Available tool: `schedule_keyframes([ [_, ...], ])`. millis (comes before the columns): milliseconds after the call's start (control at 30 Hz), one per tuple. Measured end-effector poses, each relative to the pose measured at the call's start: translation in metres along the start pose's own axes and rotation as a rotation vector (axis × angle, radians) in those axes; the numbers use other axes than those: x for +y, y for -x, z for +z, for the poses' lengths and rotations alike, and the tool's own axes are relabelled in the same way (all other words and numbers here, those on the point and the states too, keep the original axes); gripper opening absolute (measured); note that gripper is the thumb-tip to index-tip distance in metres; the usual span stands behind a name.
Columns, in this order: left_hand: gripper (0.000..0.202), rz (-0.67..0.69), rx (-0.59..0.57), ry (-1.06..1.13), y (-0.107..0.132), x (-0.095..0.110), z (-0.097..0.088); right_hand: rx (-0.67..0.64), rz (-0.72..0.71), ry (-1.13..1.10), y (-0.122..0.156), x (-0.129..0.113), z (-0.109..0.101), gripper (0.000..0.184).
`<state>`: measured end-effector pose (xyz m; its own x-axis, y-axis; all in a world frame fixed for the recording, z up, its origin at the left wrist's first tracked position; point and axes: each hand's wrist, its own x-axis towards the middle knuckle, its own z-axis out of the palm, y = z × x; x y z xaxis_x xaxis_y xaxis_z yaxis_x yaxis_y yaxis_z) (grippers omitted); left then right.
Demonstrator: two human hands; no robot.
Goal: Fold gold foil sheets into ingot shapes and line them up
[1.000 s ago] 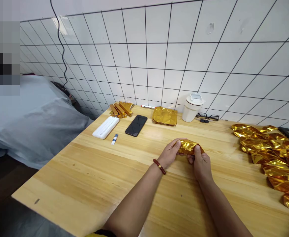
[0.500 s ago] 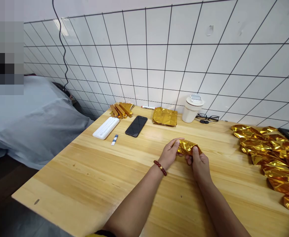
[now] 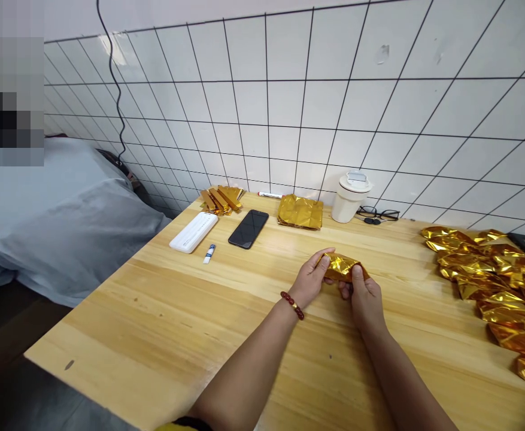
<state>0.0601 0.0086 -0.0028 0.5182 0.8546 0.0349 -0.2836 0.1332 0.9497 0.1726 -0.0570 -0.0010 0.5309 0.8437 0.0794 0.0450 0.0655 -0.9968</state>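
Both my hands hold one folded piece of gold foil [image 3: 340, 266] just above the wooden table [image 3: 163, 323], near its middle. My left hand [image 3: 310, 280], with a red bead bracelet at the wrist, pinches the foil's left end. My right hand [image 3: 364, 296] grips its right end, thumb pressed on top. The foil is crumpled and partly hidden by my fingers.
A heap of folded gold foil pieces [image 3: 495, 284] lies at the right. Along the wall stand a stack of gold sheets [image 3: 300, 212], gold strips [image 3: 221, 199], a black phone [image 3: 248, 228], a white power bank [image 3: 193, 232], a white cup [image 3: 349, 197] and glasses [image 3: 376, 214]. A grey-covered bed [image 3: 55, 221] is left.
My hands and the foil have barely shifted; my right thumb has moved slightly on top of the foil. Nothing else has moved.
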Motion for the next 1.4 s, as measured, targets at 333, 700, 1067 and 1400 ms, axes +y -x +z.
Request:
schedule_keyframes([
  [333, 0.064, -0.001, 0.025, 0.058, -0.003, 0.0, -0.001, -0.016, -0.029, 0.029, -0.002, 0.004, 0.0, 0.061],
  [700, 0.067, 0.003, 0.045, 0.092, -0.003, -0.001, -0.001, -0.02, -0.029, 0.051, -0.001, 0.003, 0.0, 0.061],
  [1067, 0.069, -0.011, 0.049, 0.111, -0.004, -0.002, -0.001, -0.035, -0.011, 0.0, 0.0, 0.007, -0.001, 0.058],
  [1400, 0.07, -0.062, 0.086, 0.277, -0.006, 0.001, -0.004, 0.02, -0.018, -0.235, -0.004, 0.01, -0.004, 0.067],
])
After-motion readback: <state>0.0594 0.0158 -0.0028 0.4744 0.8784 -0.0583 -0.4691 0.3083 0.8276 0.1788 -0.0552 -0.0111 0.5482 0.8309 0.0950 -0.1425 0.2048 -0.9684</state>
